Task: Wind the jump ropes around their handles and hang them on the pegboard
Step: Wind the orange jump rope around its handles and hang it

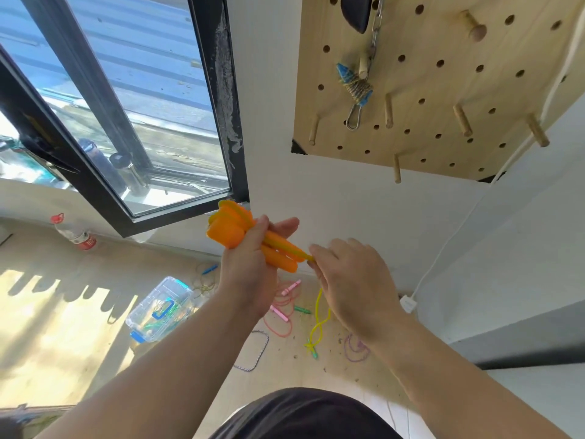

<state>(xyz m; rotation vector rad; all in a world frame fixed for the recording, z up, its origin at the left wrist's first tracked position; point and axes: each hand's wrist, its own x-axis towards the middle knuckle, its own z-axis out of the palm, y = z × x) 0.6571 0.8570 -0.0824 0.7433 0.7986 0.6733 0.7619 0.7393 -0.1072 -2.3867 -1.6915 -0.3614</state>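
Left hand (250,258) grips the orange handles (234,231), fingers (286,224) curled round them, while the right hand (351,280) pinches the yellow rope (319,321) at their right end, below the pegboard (443,99). Loose ropes (281,327) and a clear box (158,308) lie on the floor (79,327); the bottle (74,231) at far left has a red label, unreadable.

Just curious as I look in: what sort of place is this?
Probably a plain indoor room, perhaps a home: a wooden pegboard on the wall, a window, jump ropes strewn on the floor.
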